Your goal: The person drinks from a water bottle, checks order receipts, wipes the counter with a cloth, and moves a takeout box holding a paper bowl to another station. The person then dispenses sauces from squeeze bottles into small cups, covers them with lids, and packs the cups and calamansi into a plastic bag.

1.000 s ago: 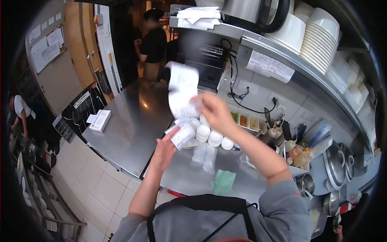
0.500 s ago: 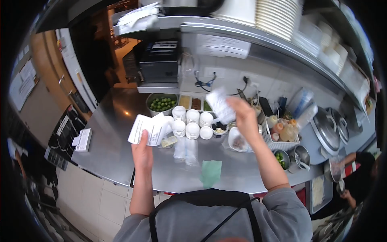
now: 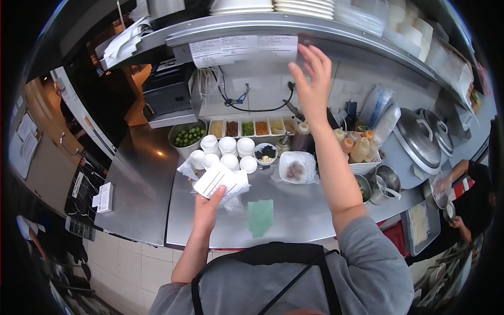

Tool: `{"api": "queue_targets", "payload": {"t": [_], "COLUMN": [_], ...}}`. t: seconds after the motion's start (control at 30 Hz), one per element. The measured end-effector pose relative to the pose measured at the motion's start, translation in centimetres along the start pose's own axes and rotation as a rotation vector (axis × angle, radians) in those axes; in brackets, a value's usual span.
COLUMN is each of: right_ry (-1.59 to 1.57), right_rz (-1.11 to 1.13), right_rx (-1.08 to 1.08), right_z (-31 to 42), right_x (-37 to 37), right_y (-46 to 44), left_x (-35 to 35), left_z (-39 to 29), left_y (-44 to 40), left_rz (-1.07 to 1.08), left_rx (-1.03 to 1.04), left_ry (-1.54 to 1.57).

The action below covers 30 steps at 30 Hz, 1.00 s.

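My left hand (image 3: 206, 211) is closed around several printed paper order slips (image 3: 220, 181), held over the front of the steel counter. Raised at the shelf's front edge, my right hand (image 3: 315, 86) has its fingers apart and nothing visible in them. Just left of its fingertips, a row of printed slips (image 3: 244, 50) hangs from the rail under the shelf. Stacks of white lidded cups (image 3: 228, 147) stand on the counter beyond my left hand. A green cloth (image 3: 260, 218) lies near the counter's front edge.
A bowl of green limes (image 3: 189, 136) and a row of topping containers (image 3: 247, 127) line the back. A basket of squeeze bottles (image 3: 362, 152) and a metal pot (image 3: 386, 184) are at right. A co-worker's hand (image 3: 443, 181) works at the far right.
My right hand has moved up to the shelf rail, and the paper slip it was holding is no longer in its fingers. My left hand still grips slips. The view has shifted.
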State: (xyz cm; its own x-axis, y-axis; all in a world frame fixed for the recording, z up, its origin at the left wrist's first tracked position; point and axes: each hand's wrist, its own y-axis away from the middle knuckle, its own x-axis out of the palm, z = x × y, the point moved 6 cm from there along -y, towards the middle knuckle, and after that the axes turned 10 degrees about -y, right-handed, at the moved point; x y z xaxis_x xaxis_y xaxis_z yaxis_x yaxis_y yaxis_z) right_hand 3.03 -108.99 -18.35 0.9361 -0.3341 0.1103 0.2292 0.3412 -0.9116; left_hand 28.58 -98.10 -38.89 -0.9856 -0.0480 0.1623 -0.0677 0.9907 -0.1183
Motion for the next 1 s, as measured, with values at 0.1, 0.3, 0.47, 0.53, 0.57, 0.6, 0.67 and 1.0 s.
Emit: {"api": "queue_targets", "payload": {"t": [0.1,0.3,0.47,0.53,0.57,0.6,0.67,1.0], "right_ry": [0.093,-0.054,0.072,0.089,0.142,0.213,0.408,1.114], "right_rz": [0.143,0.323,0.194,0.288,0.231,0.152,0.071,-0.746], "right_rx": [0.025,0.594,0.703,0.741,0.757,0.714,0.726,0.388], "right_z": [1.5,5.0,8.0,10.5,11.4,12.4,14.9,37.8], "right_x": [-2.8,-5.9,-10.6,-11.0,-11.9,-12.9,-14.6,-27.3], "right_y": [6.3,21.5,25.1,26.9,28.0,29.1,29.8,29.5], "left_x": [3.1,10.1,14.1,14.8,15.2,15.6,16.4,25.1], "left_z": [0.3,2.9,5.8,7.4,8.2,8.9,9.8,10.1], "left_y": [-0.3,-0.3,1.5,2.8,3.2,3.9,5.2,17.0], "left_rz": [0.052,0.398,0.673,0.721,0.845,0.955,1.012,1.414], "left_rx": [-0.007,0.077,-0.055,-0.295,-0.319,-0.342,-0.221,-0.233], "left_ry": [-0.079,-0.472,-0.232,0.017,0.045,0.076,-0.061,-0.04]}}
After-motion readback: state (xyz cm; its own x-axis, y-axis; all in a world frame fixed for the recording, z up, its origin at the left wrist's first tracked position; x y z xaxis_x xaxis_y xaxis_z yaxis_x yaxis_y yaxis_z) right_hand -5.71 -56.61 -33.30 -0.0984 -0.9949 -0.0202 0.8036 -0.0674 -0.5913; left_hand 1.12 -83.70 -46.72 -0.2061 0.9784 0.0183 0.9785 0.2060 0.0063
